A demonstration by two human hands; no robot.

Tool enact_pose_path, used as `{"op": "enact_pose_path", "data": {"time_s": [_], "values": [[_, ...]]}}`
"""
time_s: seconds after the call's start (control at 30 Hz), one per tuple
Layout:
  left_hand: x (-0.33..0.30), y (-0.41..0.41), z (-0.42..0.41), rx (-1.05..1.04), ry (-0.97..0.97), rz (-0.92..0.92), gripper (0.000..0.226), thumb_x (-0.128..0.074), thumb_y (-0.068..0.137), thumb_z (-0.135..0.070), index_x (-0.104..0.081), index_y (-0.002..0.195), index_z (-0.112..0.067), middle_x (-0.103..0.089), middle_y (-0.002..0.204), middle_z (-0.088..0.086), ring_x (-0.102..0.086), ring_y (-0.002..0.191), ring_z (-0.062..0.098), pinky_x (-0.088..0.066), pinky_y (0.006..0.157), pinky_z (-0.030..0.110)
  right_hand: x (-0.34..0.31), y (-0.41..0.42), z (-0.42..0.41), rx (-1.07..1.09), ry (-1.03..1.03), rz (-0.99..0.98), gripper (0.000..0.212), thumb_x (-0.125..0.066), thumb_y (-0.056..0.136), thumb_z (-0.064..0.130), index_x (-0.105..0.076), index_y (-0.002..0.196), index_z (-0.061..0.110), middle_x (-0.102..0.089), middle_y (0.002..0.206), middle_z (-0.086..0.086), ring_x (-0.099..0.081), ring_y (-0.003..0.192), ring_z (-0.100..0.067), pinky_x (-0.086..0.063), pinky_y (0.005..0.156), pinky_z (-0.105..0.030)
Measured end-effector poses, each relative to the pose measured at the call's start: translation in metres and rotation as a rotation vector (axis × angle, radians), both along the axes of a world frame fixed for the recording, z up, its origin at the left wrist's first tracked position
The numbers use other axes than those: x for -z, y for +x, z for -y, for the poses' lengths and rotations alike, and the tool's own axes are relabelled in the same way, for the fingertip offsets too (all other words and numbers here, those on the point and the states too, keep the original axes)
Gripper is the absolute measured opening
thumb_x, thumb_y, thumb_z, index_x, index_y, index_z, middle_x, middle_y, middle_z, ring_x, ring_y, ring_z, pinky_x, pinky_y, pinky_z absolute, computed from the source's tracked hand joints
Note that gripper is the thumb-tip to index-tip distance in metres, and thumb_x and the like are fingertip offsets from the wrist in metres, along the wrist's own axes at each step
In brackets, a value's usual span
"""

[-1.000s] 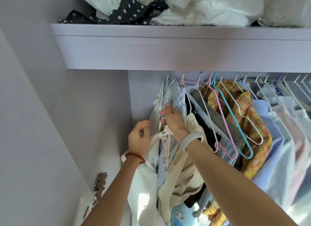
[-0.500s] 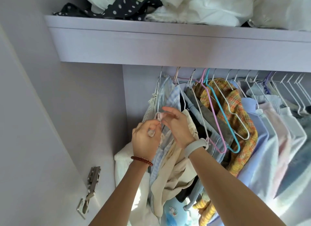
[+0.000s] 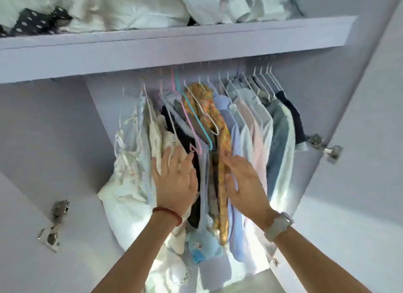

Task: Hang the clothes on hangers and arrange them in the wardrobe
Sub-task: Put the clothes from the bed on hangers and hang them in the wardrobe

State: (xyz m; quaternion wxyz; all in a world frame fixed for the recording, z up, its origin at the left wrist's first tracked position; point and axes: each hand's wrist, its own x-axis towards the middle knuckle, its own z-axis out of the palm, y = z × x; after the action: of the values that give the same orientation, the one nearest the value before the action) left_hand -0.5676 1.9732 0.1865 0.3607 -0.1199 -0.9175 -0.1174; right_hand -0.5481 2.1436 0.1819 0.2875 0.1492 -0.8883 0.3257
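Both hands are in among the clothes already on the rail, so this looks like the arranging part of the job rather than the hanging. Taking the yellow plaid shirt [image 3: 214, 126] as the marker: the left hand [image 3: 174, 179] lies flat, fingers straight and spread, against the cream garment [image 3: 162, 137] and the dark pieces to the left of the plaid. The right hand [image 3: 244, 180] sits just right of the plaid's lower edge, fingers loosely extended and pointing up towards it, gripping nothing that I can see. Between the two hands hang a pink hanger [image 3: 192, 126] and a teal hanger [image 3: 197, 120], both apparently bare, just left of the plaid.

My guess is that the hands are set to part the row at the plaid shirt, pressing the left bunch one way and the pale blue and pink shirts [image 3: 250, 135] the other. The next move would call for a firm sideways push that slides the hooks along, without dragging a garment off its hanger; the two loose hangers could snag.

The rail itself is hidden behind the shelf [image 3: 174, 48], so how the hooks sit cannot be checked. Left of the plaid, the white lacy garment [image 3: 128, 155] slumps low, and whether it hangs properly I cannot tell. The frame is motion-blurred, the fingertips of both hands are soft, and a blue plush toy [image 3: 204, 247] below the plaid is only partly visible.
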Motion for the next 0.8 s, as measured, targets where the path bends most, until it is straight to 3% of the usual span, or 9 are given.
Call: {"op": "enact_pose_path", "data": {"time_s": [0.1,0.23,0.37,0.5,0.6,0.67,0.73,0.8], "values": [[0.034,0.043,-0.080,0.129,-0.159,0.104,0.041,-0.044,0.081,-0.029,-0.065,0.114,-0.017,-0.057,0.126,0.014,-0.052,0.118,0.036,-0.031,0.094,0.066,0.033,0.072,-0.089,0.272,0.180,0.106,0.041,-0.048,0.082,0.010,-0.057,0.121,0.003,-0.059,0.122,-0.017,-0.051,0.118,-0.039,-0.035,0.101,-0.053],[0.076,0.108,-0.190,0.388,-0.284,0.255,0.042,-0.045,0.079,-0.032,-0.066,0.113,-0.017,-0.060,0.124,0.011,-0.054,0.116,0.033,-0.036,0.094,0.062,0.080,0.185,-0.186,0.544,0.205,0.305,0.043,-0.049,0.082,0.016,-0.056,0.123,0.006,-0.057,0.125,-0.016,-0.046,0.123,-0.038,-0.031,0.102,-0.058],[0.099,0.176,-0.294,0.686,-0.378,0.329,0.041,-0.067,0.070,-0.025,-0.068,0.110,-0.014,-0.061,0.122,0.011,-0.055,0.115,0.033,-0.039,0.090,0.063,0.112,0.295,-0.258,0.805,0.162,0.448,0.043,-0.055,0.078,0.014,-0.059,0.119,0.004,-0.060,0.121,-0.017,-0.051,0.118,-0.039,-0.036,0.096,-0.060],[0.115,0.246,-0.385,1.034,-0.445,0.419,0.046,-0.078,0.066,-0.020,-0.067,0.110,-0.012,-0.062,0.121,0.011,-0.057,0.113,0.031,-0.047,0.087,0.052,0.132,0.389,-0.307,1.097,0.014,0.515,0.039,-0.053,0.080,0.012,-0.060,0.117,0.003,-0.061,0.119,-0.017,-0.052,0.116,-0.039,-0.041,0.095,-0.058],[0.135,0.298,-0.440,1.281,-0.459,0.488,0.041,-0.072,0.074,-0.018,-0.063,0.114,-0.011,-0.059,0.124,0.011,-0.054,0.117,0.030,-0.048,0.087,0.051,0.148,0.448,-0.333,1.291,-0.047,0.566,0.040,-0.050,0.088,0.011,-0.051,0.128,0.007,-0.053,0.131,-0.013,-0.043,0.126,-0.033,-0.033,0.106,-0.050],[0.149,0.325,-0.478,1.406,-0.518,0.516,0.041,-0.066,0.079,-0.018,-0.060,0.119,-0.011,-0.055,0.129,0.012,-0.049,0.122,0.030,-0.044,0.092,0.054,0.156,0.480,-0.350,1.402,-0.076,0.593,0.041,-0.052,0.087,0.010,-0.050,0.128,0.008,-0.052,0.131,-0.014,-0.043,0.125,-0.033,-0.033,0.104,-0.048],[0.163,0.344,-0.518,1.477,-0.627,0.565,0.044,-0.048,0.091,-0.025,-0.046,0.133,-0.016,-0.040,0.142,0.008,-0.033,0.134,0.025,-0.029,0.106,0.048,0.163,0.505,-0.369,1.505,-0.131,0.663,0.042,-0.052,0.087,0.011,-0.049,0.129,0.009,-0.051,0.132,-0.014,-0.042,0.126,-0.033,-0.034,0.102,-0.048],[0.177,0.355,-0.562,1.533,-0.695,0.543,0.046,-0.033,0.095,-0.029,-0.033,0.140,-0.021,-0.029,0.148,0.001,-0.022,0.137,0.017,-0.019,0.111,0.039,0.169,0.524,-0.391,1.603,-0.178,0.703,0.041,-0.052,0.087,0.011,-0.050,0.128,0.008,-0.050,0.133,-0.015,-0.042,0.126,-0.033,-0.034,0.102,-0.046]]}}
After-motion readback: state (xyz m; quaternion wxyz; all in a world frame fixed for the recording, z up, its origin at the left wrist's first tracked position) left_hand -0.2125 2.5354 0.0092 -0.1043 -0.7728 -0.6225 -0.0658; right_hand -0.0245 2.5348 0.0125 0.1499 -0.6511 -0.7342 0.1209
